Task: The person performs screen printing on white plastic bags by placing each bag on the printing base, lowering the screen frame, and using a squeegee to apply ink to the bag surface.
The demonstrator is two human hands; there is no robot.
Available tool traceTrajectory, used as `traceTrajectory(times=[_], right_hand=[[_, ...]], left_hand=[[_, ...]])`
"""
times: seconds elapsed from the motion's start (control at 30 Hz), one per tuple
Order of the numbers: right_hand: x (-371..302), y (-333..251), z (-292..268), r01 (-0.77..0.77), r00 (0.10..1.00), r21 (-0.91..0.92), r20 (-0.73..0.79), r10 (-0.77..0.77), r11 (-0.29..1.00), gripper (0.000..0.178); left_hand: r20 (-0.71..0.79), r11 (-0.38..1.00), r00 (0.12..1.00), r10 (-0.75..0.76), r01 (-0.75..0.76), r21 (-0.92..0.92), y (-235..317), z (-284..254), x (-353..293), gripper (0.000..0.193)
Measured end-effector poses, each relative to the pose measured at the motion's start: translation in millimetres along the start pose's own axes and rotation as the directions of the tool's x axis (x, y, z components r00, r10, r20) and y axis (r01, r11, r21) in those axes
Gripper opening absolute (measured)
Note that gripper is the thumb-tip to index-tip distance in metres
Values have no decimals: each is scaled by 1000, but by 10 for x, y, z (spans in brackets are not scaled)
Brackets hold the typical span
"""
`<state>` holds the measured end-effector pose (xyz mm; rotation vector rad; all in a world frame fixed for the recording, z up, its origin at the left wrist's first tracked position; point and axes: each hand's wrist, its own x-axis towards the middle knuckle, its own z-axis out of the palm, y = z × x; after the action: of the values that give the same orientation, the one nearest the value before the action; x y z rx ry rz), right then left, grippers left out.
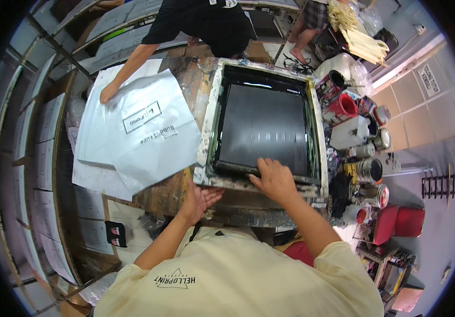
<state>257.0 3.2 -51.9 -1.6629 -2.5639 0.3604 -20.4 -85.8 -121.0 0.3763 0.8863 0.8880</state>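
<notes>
A printing screen [263, 127] with a black mesh and a paint-stained pale frame lies flat on the worn wooden table [169, 193]. My right hand [275, 177] rests fingers-down on a squeegee bar [232, 170] at the near edge of the mesh. My left hand [202, 196] is open, palm up, under the frame's near left corner. A stack of white plastic bags [140, 127] lies left of the screen. Across the table a person in a black shirt presses a hand [108, 93] on the bags.
Several ink cans and tubs [367, 142] crowd the right side, with red stools [402, 222] below them. Racks with printed sheets [42, 158] run along the left. A second person's legs [304, 37] show at the back.
</notes>
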Motion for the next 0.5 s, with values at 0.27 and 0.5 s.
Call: traceTrajectory(times=[0.27, 0.5], right_hand=[[305, -282, -1414, 21, 792, -221, -591, -151, 975, 29], [817, -163, -1975, 26, 740, -243, -648, -182, 970, 34]], left_hand=[[419, 861, 753, 508, -460, -218, 1111, 883, -157, 105], [208, -395, 849, 485, 1, 919, -256, 268, 406, 103]])
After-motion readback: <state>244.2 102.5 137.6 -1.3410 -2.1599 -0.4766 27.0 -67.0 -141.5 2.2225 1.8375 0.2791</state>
